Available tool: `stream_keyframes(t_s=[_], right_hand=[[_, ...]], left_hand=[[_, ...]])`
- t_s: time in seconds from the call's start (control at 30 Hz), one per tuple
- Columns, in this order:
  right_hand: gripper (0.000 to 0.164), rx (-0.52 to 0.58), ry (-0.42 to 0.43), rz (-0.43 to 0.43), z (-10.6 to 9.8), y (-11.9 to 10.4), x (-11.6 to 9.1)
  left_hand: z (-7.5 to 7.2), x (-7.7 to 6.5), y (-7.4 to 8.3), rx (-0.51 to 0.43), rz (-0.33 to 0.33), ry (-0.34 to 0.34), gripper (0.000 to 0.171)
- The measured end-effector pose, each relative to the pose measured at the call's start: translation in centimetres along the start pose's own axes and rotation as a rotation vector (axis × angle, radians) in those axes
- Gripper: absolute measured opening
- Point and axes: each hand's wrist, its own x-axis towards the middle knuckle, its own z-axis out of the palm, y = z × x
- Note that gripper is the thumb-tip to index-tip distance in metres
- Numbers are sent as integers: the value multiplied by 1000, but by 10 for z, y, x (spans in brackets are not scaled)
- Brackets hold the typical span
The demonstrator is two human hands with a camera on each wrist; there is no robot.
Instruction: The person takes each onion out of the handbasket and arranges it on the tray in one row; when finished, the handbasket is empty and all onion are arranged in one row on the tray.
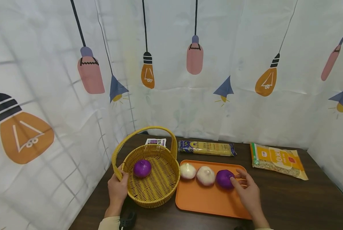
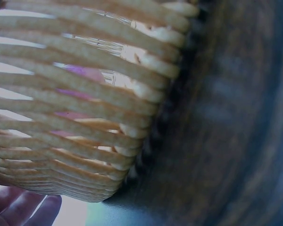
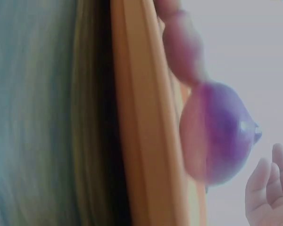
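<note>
My left hand (image 1: 118, 185) grips the left side of a yellow woven basket (image 1: 160, 202) where its tall handle meets the rim. Inside the basket lies a purple onion (image 1: 142, 168); the left wrist view shows its colour through the weave (image 2: 75, 141). At the right, my right hand (image 1: 247, 190) hovers beside a second purple onion (image 1: 224, 179), fingers slightly bent. A gap shows between the fingertips and this onion (image 3: 221, 134) in the right wrist view. Two white garlic-like bulbs, one in the middle (image 1: 205, 175) and one at the left (image 1: 187, 171), share its orange tray (image 1: 205, 204).
Behind the tray lies a long noodle packet (image 1: 207, 148). An orange and clear bag of grain (image 1: 279, 160) is at the back right. A small white packet (image 1: 156, 141) shows behind the basket. Patterned white curtains (image 1: 171, 111) hang round the dark wooden table (image 1: 297, 201).
</note>
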Motion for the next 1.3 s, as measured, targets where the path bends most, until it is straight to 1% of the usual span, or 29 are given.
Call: stream_keyframes(t_s=[0.1, 0.2, 0.23, 0.3, 0.4, 0.43, 0.53, 0.63, 0.77, 0.83, 0.97, 1.03, 1.13, 1.23, 1.3], right_hand=[[38, 44, -16, -37, 8, -6, -6], [34, 91, -47, -80, 17, -12, -13], [33, 107, -57, -96, 21, -14, -15], [32, 126, -89, -116, 27, -19, -19], [32, 137, -132, -130, 35, -28, -23], [32, 137, -146, -137, 38, -31, -24], [31, 145, -189, -165, 48, -40, -27], [29, 157, -241, -192, 59, -50, -29], [25, 188, -327, -215, 70, -66, -32], [24, 197, -363, -227, 76, -74, -34], [23, 201, -419, -253, 86, -91, -38], [24, 215, -450, -264, 92, -98, -40], [27, 242, -493, -298, 101, -107, -43], [27, 254, -524, -352, 110, -112, -46], [27, 255, -544, -389, 116, -114, -48]], left_hand=[[1, 1, 1, 4, -19, -11, 8], [1, 0, 1, 10, -35, -16, 15], [1, 0, 1, 12, -40, -18, 21], [0, 0, 1, 16, -33, -11, 13], [0, 0, 1, 15, -30, -8, 14], [0, 0, 1, 14, -33, -8, 21], [0, 1, 1, 9, -30, -7, 20], [1, 2, 1, -1, -30, -6, 11], [1, 2, 0, -7, -29, -5, 12], [1, 2, 0, -2, -28, -3, 9], [1, 1, 0, 10, -26, -1, 15], [1, 1, 1, 10, -29, -3, 14], [1, 1, 2, 5, -31, -10, 14], [1, 1, 3, 4, -35, -12, 18], [1, 1, 3, 10, -38, -12, 16]])
